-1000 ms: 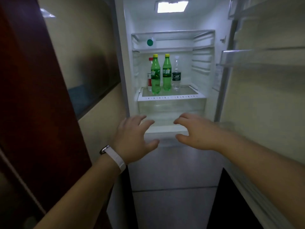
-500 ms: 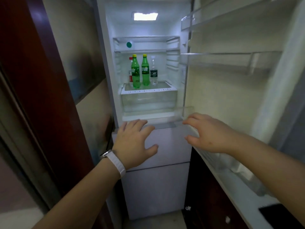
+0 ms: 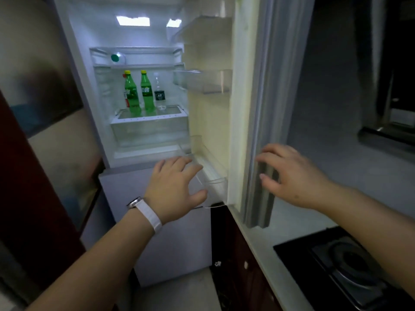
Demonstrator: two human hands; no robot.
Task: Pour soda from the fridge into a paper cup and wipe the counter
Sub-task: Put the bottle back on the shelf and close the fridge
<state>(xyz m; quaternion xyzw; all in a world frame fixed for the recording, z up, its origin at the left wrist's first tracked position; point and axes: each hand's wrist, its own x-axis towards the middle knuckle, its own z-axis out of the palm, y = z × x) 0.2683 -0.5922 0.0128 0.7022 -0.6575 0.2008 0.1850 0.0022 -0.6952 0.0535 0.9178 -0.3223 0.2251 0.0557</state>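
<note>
The fridge stands open, its door point(image 3: 247, 108) swung out to the right. On the lit glass shelf point(image 3: 170, 115) stand two green soda bottles with yellow caps point(image 3: 130, 95) point(image 3: 147, 92), a clear bottle with a dark label point(image 3: 159, 93) to their right, and a red-labelled bottle half hidden behind the left one. My left hand point(image 3: 175, 187), a white watch band on its wrist, hovers spread in front of the fridge's lower edge and holds nothing. My right hand point(image 3: 289, 173) is out by the door's outer edge, fingers loosely bent, holding nothing. No paper cup is in view.
A pale counter point(image 3: 280, 225) runs along the right under the door, with a black gas hob point(image 3: 341, 263) set in it. Dark red cabinet fronts point(image 3: 235, 261) sit below. A dark red door frame point(image 3: 27, 176) stands at the left. Clear door bins point(image 3: 202, 81) line the fridge door.
The view has drawn back and turned right, so the fridge shelf looks farther off and the counter and hob have come into view. My right hand moved from inside the door to its outer edge.
</note>
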